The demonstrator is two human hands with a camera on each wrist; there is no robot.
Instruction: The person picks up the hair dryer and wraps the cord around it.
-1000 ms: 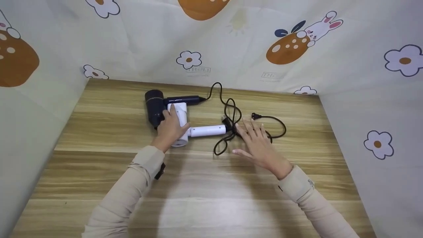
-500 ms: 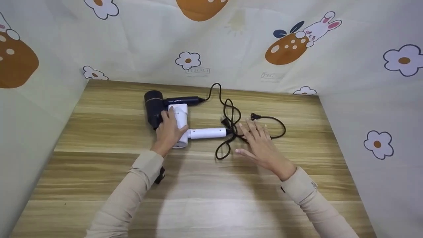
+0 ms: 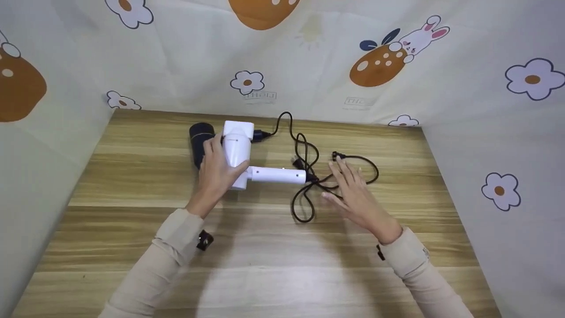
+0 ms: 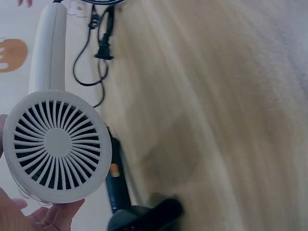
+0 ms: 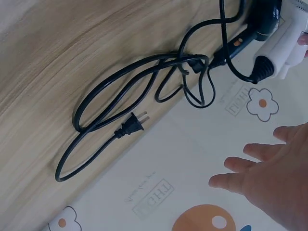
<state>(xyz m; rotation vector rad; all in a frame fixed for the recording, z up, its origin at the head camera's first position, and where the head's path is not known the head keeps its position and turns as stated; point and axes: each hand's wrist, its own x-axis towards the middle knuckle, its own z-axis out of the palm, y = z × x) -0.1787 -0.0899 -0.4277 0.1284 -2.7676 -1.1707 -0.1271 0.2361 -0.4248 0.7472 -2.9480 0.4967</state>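
My left hand grips the barrel of a white hair dryer, thumb on the near side and fingers on the far side. In the left wrist view the round rear grille faces the camera, and the dryer is off the table. Partly covered by it lies a dark hair dryer, its handle pointing right. My right hand is spread out with nothing in it, near the black cords and a plug. In the right wrist view its fingers appear apart from the cords.
The wood-grain table is bordered by a printed cloth wall at the back and sides. The two black cords overlap in loops right of the dryers. A second plug lies among those loops.
The white hair dryer has risen off the table in my left hand and shifted slightly away from me, covering more of the dark dryer's handle. Its cord loop has moved; my right hand shifted slightly.
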